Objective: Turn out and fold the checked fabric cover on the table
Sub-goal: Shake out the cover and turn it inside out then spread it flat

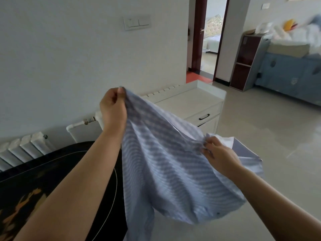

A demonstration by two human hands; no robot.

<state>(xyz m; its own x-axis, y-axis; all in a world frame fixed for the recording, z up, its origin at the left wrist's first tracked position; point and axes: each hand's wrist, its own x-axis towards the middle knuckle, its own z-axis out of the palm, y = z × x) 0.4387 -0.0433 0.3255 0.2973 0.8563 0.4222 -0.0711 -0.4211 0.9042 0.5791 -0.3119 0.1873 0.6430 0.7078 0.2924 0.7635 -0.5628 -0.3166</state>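
left hand (113, 108) pinches cover (166, 164) corner, held high | right hand (218, 153) grips opposite edge, lower | cover hangs between, off the surface (52, 171) — level corners, pull taut before lowering

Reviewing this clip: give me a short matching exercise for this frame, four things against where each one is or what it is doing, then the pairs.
Things:
1. left hand
2. right hand
3. checked fabric cover
4. black table

States:
A. hangs in the air between both hands
B. pinches the cover's higher edge
C. stands lower left, by the radiator
D. grips the cover's lower, bunched edge

Pairs: 1-B, 2-D, 3-A, 4-C
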